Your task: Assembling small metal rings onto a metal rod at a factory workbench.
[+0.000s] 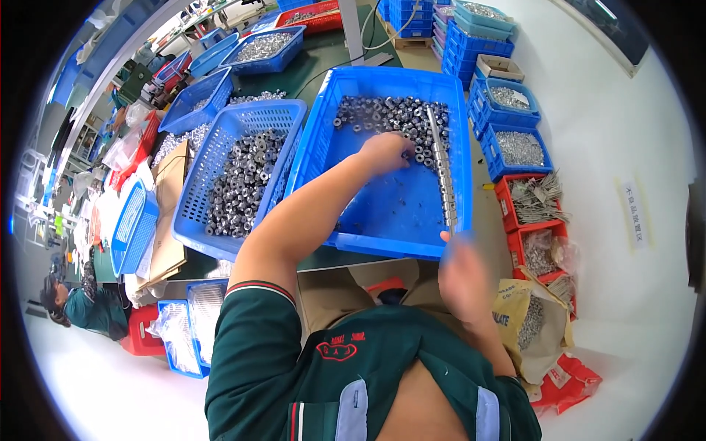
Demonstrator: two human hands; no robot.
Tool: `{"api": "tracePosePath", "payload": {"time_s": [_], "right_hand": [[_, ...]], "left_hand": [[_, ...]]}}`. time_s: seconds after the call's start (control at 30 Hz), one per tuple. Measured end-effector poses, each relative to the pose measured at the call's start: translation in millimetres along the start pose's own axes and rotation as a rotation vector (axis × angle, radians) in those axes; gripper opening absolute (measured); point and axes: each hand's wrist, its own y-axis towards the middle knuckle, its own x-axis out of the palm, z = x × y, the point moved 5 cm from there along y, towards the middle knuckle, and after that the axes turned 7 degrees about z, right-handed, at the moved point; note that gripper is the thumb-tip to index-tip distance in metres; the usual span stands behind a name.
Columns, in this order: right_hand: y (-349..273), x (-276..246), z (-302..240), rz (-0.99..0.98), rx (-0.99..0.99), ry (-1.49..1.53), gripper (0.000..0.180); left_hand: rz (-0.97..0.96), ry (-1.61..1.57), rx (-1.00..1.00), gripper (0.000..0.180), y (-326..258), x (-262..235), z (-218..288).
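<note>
A large blue plastic bin (pixel 457 184) holds a loose heap of small metal rings (pixel 390 112) along its far side. My left hand (pixel 386 153) reaches into the bin at the near edge of this heap. Its fingers are curled together, and what they pinch is hidden. Close to the bin's right wall leans a thin metal rod (pixel 432 121), its upper end bare and many rings threaded along its lower length. At the near right corner, my right hand (pixel 466 278), partly blurred, is closed around the rod's lower end.
Left of the bin stands a blue perforated basket (pixel 193 198) full of similar rings. Cardboard (pixel 170 209) and another blue basket (pixel 140 228) lie beyond it. Stacked blue crates (pixel 507 121) and red bins (pixel 518 209) line the right wall. Another person (pixel 95 309) sits far left.
</note>
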Motion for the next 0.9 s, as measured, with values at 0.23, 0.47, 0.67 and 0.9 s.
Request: {"api": "tracePosePath", "payload": {"time_s": [0.23, 0.47, 0.67, 0.9], "right_hand": [[0, 3, -4, 0.03, 0.012, -0.046, 0.037], [-3, 0, -7, 0.007, 0.062, -0.046, 0.036], [-3, 1, -5, -0.001, 0.058, -0.056, 0.036], [-3, 3, -6, 0.0, 0.055, -0.085, 0.035]], "left_hand": [[0.137, -0.247, -0.129, 0.025, 4, -29, -4], [0.018, -1.717, -0.269, 0.027, -10, -79, 14], [-0.069, -1.658, -0.112, 0.028, -14, -84, 36], [-0.078, -1.515, -0.134, 0.025, -23, -100, 37]]}}
